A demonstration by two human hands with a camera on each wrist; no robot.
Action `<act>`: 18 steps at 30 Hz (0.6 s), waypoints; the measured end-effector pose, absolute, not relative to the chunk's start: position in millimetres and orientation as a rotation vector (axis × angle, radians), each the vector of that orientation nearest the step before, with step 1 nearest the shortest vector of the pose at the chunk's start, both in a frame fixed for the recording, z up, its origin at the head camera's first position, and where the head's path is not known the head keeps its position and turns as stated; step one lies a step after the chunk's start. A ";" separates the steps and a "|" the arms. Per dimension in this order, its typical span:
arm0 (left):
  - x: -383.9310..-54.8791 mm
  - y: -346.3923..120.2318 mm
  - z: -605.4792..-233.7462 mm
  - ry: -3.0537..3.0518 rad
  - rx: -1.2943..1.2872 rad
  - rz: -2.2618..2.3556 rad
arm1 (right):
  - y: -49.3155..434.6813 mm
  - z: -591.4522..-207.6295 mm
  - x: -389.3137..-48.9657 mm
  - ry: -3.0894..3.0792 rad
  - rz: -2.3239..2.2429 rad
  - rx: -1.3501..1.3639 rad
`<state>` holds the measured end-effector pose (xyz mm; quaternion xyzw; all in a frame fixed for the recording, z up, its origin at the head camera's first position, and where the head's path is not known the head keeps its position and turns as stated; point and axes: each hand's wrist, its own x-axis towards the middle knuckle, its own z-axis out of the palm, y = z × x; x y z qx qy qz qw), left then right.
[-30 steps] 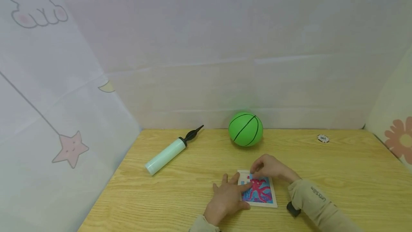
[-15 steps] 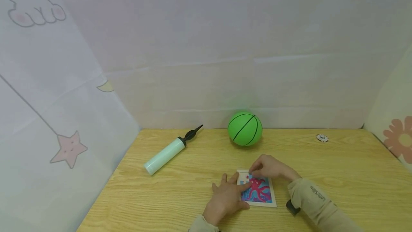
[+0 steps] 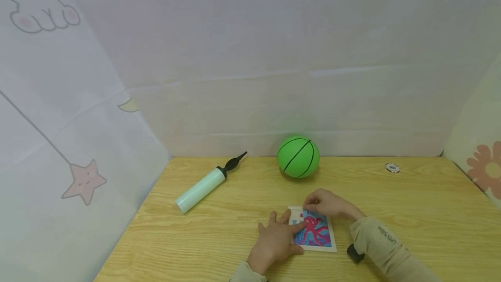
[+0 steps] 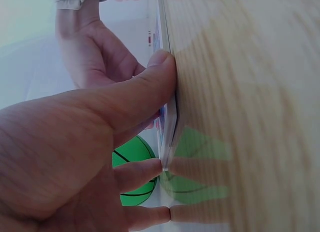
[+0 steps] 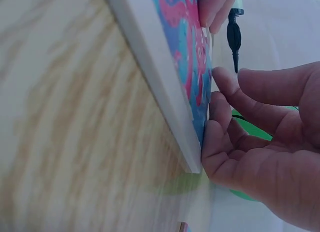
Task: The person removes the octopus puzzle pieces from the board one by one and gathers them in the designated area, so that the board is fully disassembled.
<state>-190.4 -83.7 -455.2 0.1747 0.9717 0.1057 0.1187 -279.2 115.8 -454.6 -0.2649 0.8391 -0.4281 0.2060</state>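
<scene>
A jigsaw puzzle [image 3: 316, 231] with a pink octopus on blue lies flat in a white frame; bare frame shows at its upper left. My left hand [image 3: 275, 240] is spread over its left side, index finger lying on the picture. In the left wrist view, the left thumb [image 4: 159, 66] rests at the frame's edge. My right hand [image 3: 328, 203] is at the far edge with fingers bent, fingertips touching the top of the picture. In the right wrist view, no loose piece shows between the right thumb [image 5: 270, 84] and index finger.
Behind the puzzle a green ball [image 3: 298, 157] stands near the back wall. A pale green hand pump [image 3: 203, 188] with a black nozzle lies at left. One poker chip [image 3: 392, 168] lies at the back right of the wooden table [image 3: 188, 247].
The right fingertips have shifted slightly at the puzzle's far edge, and more blue shows beneath them. My left hand stays in place.
</scene>
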 end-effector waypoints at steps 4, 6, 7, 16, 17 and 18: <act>-190.7 -83.9 -454.2 2.842 0.517 0.308 | 115.3 -455.9 -279.2 2.376 -1.176 -0.745; -190.7 -84.0 -453.7 2.845 0.520 0.307 | 114.6 -456.9 -279.1 2.401 -1.165 -0.754; -190.6 -84.0 -453.5 2.845 0.521 0.307 | 114.2 -457.1 -279.0 2.410 -1.163 -0.757; -190.3 -83.7 -454.5 2.843 0.513 0.323 | 114.2 -457.6 -275.3 2.422 -1.172 -0.768; -190.2 -83.6 -454.8 2.844 0.513 0.323 | 114.3 -457.5 -274.9 2.422 -1.176 -0.772; -190.2 -83.5 -455.0 2.845 0.512 0.324 | 114.6 -457.6 -274.5 2.421 -1.180 -0.785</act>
